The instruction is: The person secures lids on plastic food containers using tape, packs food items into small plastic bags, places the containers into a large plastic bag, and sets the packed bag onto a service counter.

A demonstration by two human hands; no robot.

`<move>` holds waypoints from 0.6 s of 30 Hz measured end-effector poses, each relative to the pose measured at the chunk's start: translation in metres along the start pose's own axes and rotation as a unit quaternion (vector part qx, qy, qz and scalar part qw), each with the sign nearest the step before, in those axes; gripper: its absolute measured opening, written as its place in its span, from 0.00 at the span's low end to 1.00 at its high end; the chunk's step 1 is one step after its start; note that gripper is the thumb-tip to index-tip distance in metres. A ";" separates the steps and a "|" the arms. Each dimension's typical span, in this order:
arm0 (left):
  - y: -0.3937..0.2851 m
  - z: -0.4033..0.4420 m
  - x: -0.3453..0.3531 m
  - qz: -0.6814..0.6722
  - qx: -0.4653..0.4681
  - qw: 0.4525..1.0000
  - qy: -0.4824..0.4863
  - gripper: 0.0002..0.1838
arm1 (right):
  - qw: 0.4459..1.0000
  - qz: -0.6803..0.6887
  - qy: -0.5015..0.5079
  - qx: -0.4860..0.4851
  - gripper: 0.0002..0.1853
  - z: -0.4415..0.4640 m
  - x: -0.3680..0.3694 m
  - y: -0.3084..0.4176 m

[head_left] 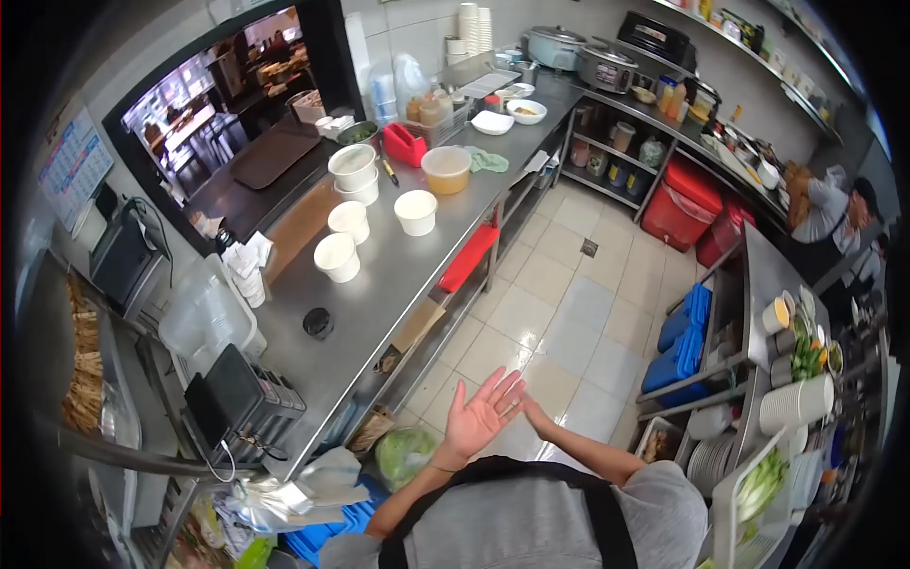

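My left hand (pixel 477 417) is raised in front of my chest, palm showing and fingers spread, with nothing in it. Just beside it is my right hand (pixel 535 413), mostly hidden behind the left one, so its fingers do not show. Both hands are over the tiled floor, apart from the steel counter (pixel 379 294) on the left. Several white paper tubs stand on that counter, among them a tub (pixel 336 258) near its middle and another tub (pixel 415 212) farther right. A clear tub of yellowish liquid (pixel 445 171) sits behind them, and a small black lid-like object (pixel 318 323) lies nearer me.
A black printer-like machine (pixel 248 398) and a clear plastic bin (pixel 213 318) occupy the counter's near end. Red containers (pixel 681 204) stand under the far shelves. Blue-lidded boxes (pixel 678 351) are below the right counter, with stacked bowls (pixel 796 406) on it. A co-worker (pixel 829 218) stands far right.
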State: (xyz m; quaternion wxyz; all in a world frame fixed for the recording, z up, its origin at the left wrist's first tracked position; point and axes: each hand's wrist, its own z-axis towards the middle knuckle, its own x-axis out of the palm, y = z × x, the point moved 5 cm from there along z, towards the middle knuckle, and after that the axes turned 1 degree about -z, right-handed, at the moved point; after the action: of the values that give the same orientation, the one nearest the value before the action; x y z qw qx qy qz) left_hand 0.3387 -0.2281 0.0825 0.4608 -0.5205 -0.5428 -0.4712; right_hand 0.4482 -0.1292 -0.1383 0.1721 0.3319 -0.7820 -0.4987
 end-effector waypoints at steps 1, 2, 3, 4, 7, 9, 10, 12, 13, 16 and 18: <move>-0.004 0.010 -0.003 -0.004 0.012 1.000 -0.003 0.37 | 1.000 -0.005 0.011 0.004 0.36 0.006 0.004 0.005; -0.005 0.019 -0.002 -0.002 -0.053 0.992 0.115 0.39 | 0.952 0.254 0.154 0.074 0.34 0.003 0.031 0.012; -0.007 0.025 -0.002 0.001 -0.118 0.965 0.233 0.40 | 0.815 0.488 0.277 0.140 0.32 -0.004 0.055 0.029; -0.012 0.035 -0.025 0.108 -0.142 0.972 0.156 0.40 | 0.607 0.676 0.370 0.195 0.32 -0.010 0.070 0.057; -0.057 0.054 -0.037 0.145 -0.168 0.954 0.203 0.41 | 0.791 0.517 0.274 0.180 0.29 0.010 0.111 0.100; -0.104 0.084 -0.031 0.190 -0.148 0.956 0.168 0.38 | 0.777 0.513 0.342 0.125 0.29 0.036 0.085 0.151; -0.130 0.099 -0.035 0.294 -0.131 0.941 0.104 0.36 | 0.755 0.511 0.405 0.070 0.29 0.046 0.074 0.183; -0.178 0.125 -0.041 0.389 -0.119 0.913 0.034 0.35 | 0.827 0.439 0.350 0.037 0.29 0.072 0.053 0.247; -0.210 0.140 -0.044 0.495 -0.030 0.868 -0.014 0.34 | 0.888 0.359 0.288 0.003 0.30 0.088 0.043 0.266; -0.277 0.187 -0.025 0.554 0.179 0.803 -0.128 0.33 | 0.868 0.402 0.290 -0.044 0.33 0.179 0.024 0.285; -0.321 0.216 -0.022 0.500 0.293 0.790 -0.201 0.32 | 0.898 0.381 0.211 -0.061 0.33 0.251 0.030 0.297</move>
State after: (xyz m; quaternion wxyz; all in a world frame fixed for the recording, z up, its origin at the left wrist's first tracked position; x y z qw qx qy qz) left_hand 0.0169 -0.0215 0.0223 0.6428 -0.6423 -0.3993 0.1217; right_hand 0.1730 0.1013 0.0145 0.5301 0.0950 -0.7621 -0.3595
